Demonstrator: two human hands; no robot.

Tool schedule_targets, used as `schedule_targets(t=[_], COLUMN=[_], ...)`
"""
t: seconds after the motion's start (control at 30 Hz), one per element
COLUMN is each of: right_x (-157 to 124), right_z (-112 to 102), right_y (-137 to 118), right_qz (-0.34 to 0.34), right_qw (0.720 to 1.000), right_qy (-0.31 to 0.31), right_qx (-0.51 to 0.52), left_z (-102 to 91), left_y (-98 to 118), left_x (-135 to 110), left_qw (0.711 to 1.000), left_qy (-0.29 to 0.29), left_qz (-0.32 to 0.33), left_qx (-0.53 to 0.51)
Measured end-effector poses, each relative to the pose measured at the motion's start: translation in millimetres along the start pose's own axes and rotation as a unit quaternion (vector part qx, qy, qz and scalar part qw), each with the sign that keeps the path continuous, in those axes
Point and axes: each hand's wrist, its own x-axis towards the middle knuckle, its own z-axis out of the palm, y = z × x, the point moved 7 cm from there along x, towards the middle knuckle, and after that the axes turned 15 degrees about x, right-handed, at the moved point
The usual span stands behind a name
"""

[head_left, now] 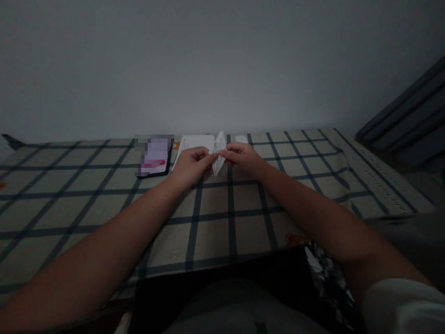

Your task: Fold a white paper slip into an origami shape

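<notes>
A folded white paper piece (219, 163), narrow and pointed at its top and bottom, is held up over the table between my two hands. My left hand (193, 162) pinches its left side with thumb and fingers. From the other side, my right hand (244, 155) grips the paper's right edge the same way. Faint marks or creases show on the paper. Behind my left hand lies a white sheet or pad (196, 140), partly covered by that hand. A small white paper piece (241, 138) rests just beyond my right hand.
A phone (156, 155) with a lit, partly blurred screen stands left of the white sheet. The checked tablecloth (212, 222) covers the table up to the pale wall (222, 65). Dark folded cloth (410, 116) hangs at the far right.
</notes>
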Motion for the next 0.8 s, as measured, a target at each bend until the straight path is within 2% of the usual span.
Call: schedule_targets(t=[0.13, 0.3, 0.43, 0.63, 0.8], right_x=[1.0, 1.3, 1.5, 1.0, 1.1], right_z=[-3.1, -4.7, -4.0, -1.1, 0.8], right_y=[3.2, 4.5, 4.0, 5.9, 4.2], right_qz=[0.010, 0.015, 0.011, 0.024, 0.016], right_qw=[1.000, 0.999, 0.999, 1.000, 1.000], right_qy=[0.016, 0.026, 0.026, 0.003, -0.006], right_qx=[0.022, 0.016, 0.016, 0.015, -0.017], left_z=[-2.0, 5.5, 3.1, 1.6, 3.2], left_y=[-2.6, -4.0, -4.1, 2.9, -0.9], left_x=[-0.1, -1.7, -1.0, -1.5, -1.5], left_qw=[0.999, 0.999, 0.998, 1.000, 1.000], left_qy=[0.019, -0.003, 0.012, -0.002, -0.007], left_qz=[-0.020, -0.038, -0.040, -0.003, -0.007], left_qx=[-0.027, -0.037, -0.050, -0.011, 0.023])
